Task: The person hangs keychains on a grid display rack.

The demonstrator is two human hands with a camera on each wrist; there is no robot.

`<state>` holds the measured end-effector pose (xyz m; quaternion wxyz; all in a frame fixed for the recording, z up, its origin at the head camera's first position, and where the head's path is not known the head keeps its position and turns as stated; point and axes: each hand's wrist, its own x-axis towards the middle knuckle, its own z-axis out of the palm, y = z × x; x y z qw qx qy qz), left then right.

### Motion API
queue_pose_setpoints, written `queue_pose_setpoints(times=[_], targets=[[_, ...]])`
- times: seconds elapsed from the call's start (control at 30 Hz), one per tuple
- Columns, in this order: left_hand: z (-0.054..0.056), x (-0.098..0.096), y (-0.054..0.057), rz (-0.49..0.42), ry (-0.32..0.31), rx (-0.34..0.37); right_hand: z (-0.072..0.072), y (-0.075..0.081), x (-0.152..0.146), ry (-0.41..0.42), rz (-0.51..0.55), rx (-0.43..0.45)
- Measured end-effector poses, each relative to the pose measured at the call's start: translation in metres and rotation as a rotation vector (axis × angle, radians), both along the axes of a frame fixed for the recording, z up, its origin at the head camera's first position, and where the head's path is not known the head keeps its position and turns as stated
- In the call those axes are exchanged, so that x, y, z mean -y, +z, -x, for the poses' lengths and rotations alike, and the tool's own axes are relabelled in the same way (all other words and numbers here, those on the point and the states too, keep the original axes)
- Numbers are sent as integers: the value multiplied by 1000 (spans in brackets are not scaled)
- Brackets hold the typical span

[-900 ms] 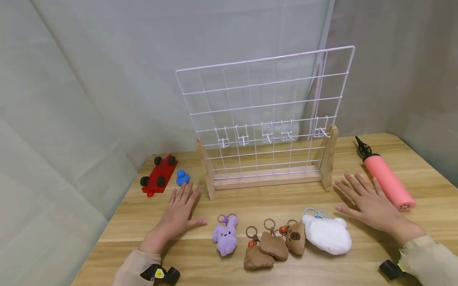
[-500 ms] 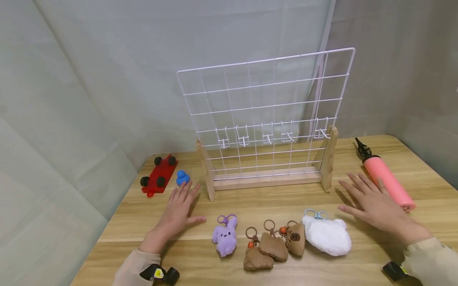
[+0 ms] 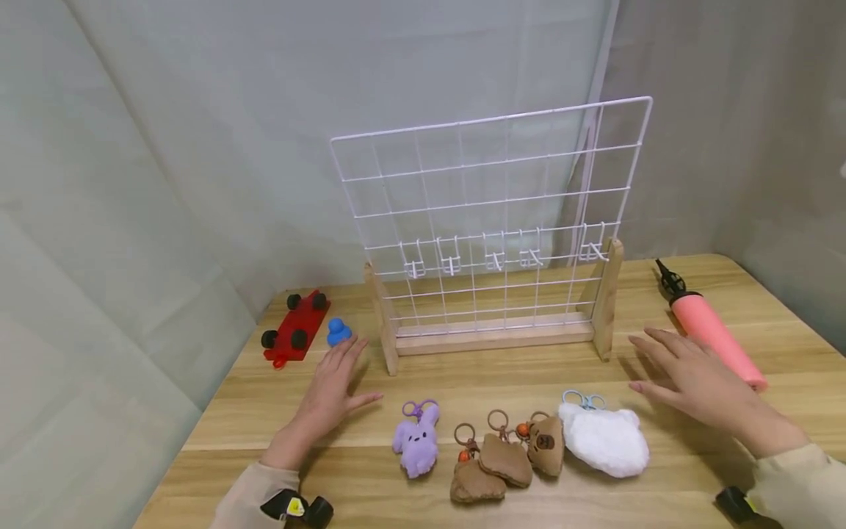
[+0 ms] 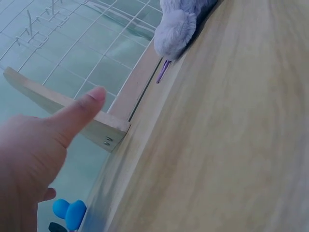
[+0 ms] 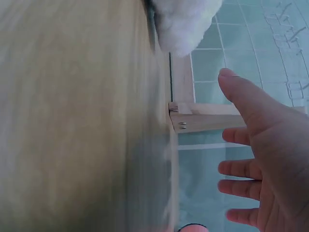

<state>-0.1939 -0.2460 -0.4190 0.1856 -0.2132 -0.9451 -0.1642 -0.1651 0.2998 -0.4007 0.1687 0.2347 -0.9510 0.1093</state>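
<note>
My left hand (image 3: 328, 393) is empty, fingers spread, over the table's left side near a small blue duck-like toy (image 3: 338, 332). To its right lies a purple plush keychain (image 3: 416, 444). My right hand (image 3: 700, 382), also empty, has its thumb held apart from its fingers; the right wrist view shows it raised off the tabletop. It is between a white plush keychain (image 3: 604, 439) with blue clasps and a pink hand pump (image 3: 717, 338), part of which it hides. Brown plush keychains (image 3: 505, 459) with metal rings lie bunched at the front middle.
Behind the plushes stands a white wire grid rack (image 3: 463, 198) on a wooden base (image 3: 496, 339), with several white hooks (image 3: 494, 257) in a row. A red toy car chassis (image 3: 297, 327) with black wheels lies at the back left of the wooden table (image 3: 344, 485).
My right hand has lifted and shifted slightly right, covering more of the pump's end. My left hand has lifted slightly. The head view has tilted a little, so things sit lower.
</note>
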Motion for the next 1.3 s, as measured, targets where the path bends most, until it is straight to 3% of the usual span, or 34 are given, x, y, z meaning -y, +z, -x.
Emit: queue_pose_setpoints(times=[0.37,0.73,1.07,1.3], targets=[[2,-5,-1,-247,23,97,-7,13,7,-1,-56,-15],[9,-11,4,-516,-9,225,-15,28,17,16,-39,-36],[17,-17,6,-637,-34,285,-19,39,35,62,-36,-77],[22,-23,5,-668,-18,300,-18,45,44,38,-42,32]])
